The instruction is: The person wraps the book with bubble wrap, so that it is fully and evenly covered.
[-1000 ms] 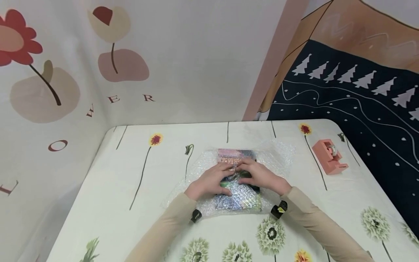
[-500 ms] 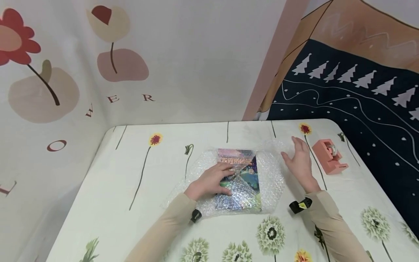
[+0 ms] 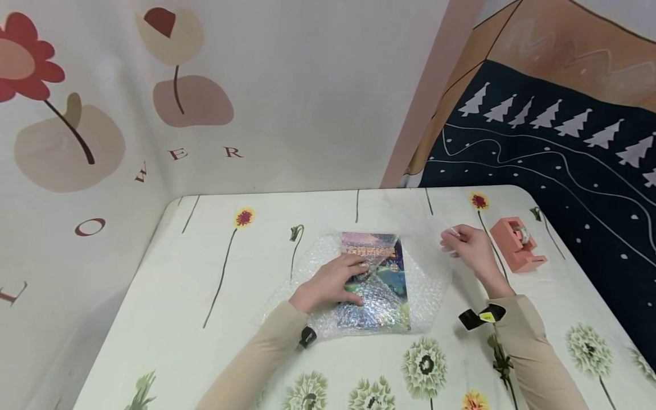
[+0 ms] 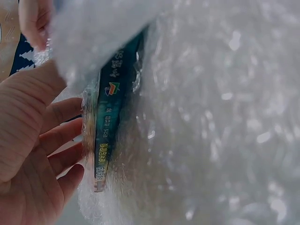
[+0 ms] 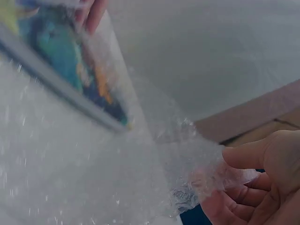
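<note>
A book with a colourful cover [image 3: 392,279] lies mid-table on a sheet of clear bubble wrap [image 3: 427,290]. Part of the wrap is folded over the cover's left and lower side. My left hand [image 3: 330,283] rests on this wrapped part, fingers spread and fairly straight. In the left wrist view, the book's dark green spine [image 4: 110,103] with printed characters shows beneath the film. To the right of the book, my right hand [image 3: 472,250] pinches a corner of the wrap and holds it up. Between thumb and fingers, the bunched film [image 5: 211,178] shows in the right wrist view.
A pink tape dispenser [image 3: 516,245] with a roll of tape stands right of my right hand. The table wears a white flowered cloth [image 3: 169,307]. Printed curtains [image 3: 307,102] hang behind it and along the left, and a dark tree-patterned cloth [image 3: 543,148] along the right.
My right hand has left the book, moved right with its fingers spread, and taken hold of the wrap's right corner. My left hand has stayed in place.
</note>
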Motion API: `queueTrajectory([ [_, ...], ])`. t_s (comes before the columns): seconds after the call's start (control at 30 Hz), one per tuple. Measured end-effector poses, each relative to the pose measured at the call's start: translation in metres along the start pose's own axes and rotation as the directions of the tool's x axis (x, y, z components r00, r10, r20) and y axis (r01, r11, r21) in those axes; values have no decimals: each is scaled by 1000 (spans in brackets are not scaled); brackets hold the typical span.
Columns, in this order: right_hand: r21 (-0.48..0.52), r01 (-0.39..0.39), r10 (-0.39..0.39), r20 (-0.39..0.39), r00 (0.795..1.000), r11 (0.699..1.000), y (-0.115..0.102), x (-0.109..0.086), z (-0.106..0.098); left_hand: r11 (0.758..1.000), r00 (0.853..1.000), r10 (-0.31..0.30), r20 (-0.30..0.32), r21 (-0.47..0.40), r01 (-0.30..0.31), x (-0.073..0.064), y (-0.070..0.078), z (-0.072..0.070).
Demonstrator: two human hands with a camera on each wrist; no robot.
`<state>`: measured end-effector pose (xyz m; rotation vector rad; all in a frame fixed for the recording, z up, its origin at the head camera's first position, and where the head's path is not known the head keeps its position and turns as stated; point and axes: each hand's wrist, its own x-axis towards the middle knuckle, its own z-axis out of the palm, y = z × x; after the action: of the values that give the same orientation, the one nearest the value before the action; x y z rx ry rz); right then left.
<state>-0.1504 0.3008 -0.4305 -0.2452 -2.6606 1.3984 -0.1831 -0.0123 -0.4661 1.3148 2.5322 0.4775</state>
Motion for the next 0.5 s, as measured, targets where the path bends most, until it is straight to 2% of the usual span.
queueTrajectory([
  [0.2, 134, -15, -1, 123, 992, 991, -25, 1, 12, 1000, 1000, 2, 5, 19, -3, 1, -1, 1],
  [0.37, 273, -50, -15, 230, 973, 961, -43, 5, 28, 1000, 1000, 2, 6, 15, -2, 1, -1, 1],
  [0.5, 304, -70, -22, 291, 957, 950, -52, 10, 42, 1000, 1000, 8, 2, 16, -8, 1, -1, 0],
])
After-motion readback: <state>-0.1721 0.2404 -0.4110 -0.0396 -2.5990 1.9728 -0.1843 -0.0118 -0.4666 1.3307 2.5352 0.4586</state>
